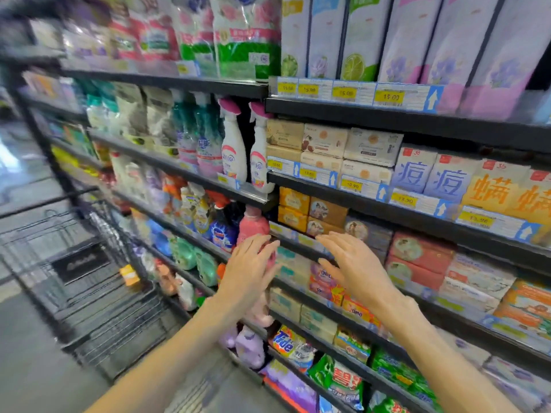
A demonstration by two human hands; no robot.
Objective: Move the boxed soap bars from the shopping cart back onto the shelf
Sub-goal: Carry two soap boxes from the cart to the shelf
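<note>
Black metal shelf (387, 205) stocked with boxed soap bars (313, 214), both hands (250, 271) (354, 265) released, wire shopping cart (89, 281) left

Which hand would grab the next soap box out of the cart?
Probably the left hand: it is empty, open, and nearer the shopping cart. The right hand hovers farther off by the shelf.

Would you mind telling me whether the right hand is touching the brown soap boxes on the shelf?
Cannot tell. In the head view the right hand, open with straight fingers, has fingertips overlapping the shelf edge below the brown soap boxes; no contact or gap shows.
</note>
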